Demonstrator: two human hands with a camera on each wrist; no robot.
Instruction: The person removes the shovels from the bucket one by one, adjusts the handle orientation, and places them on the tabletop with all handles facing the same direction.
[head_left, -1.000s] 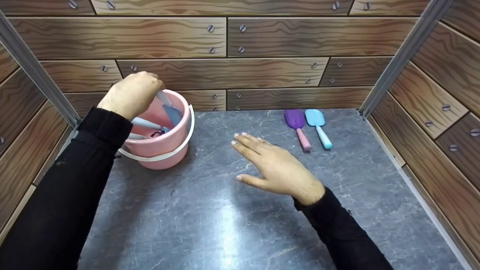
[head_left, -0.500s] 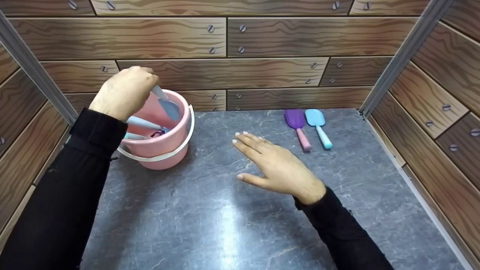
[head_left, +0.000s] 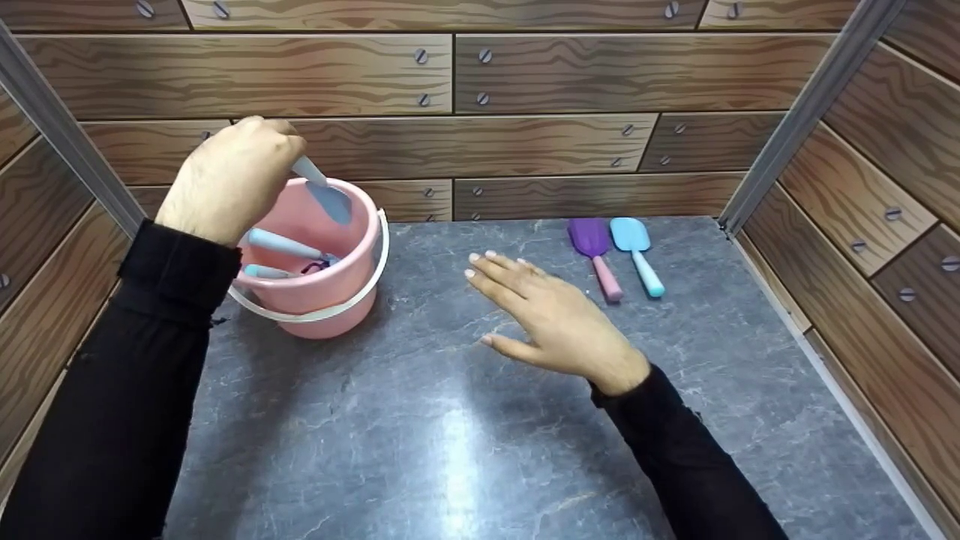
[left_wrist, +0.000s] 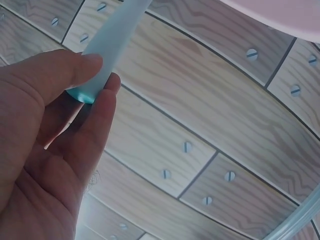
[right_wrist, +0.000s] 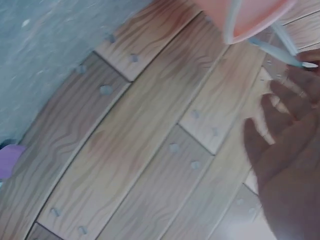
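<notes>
My left hand [head_left: 232,176] is above the left rim of a pink bucket [head_left: 330,328]. Its thumb and fingers pinch the end of a light-blue toy shovel [head_left: 330,201], whose blade points down into the bucket's mouth. The left wrist view shows the pale handle [left_wrist: 114,42] between thumb and fingertips. Inside the bucket lie other pieces, among them a light-blue handle [head_left: 283,244] and a turquoise one [head_left: 268,272]; their lower parts are hidden. My right hand [head_left: 559,319] hovers palm down over the table, fingers extended, holding nothing.
A purple toy shovel with a pink handle [head_left: 590,238] and a blue one with a turquoise handle [head_left: 631,236] lie at the back right of the grey table [head_left: 360,450]. The bucket's white carry handle [head_left: 341,307] hangs down its front. Wood-patterned walls [head_left: 555,75] enclose the table.
My left hand has moved up and to the left, drawing the light-blue shovel partly up from the bucket. The right hand has shifted only slightly. The bucket stays in place.
</notes>
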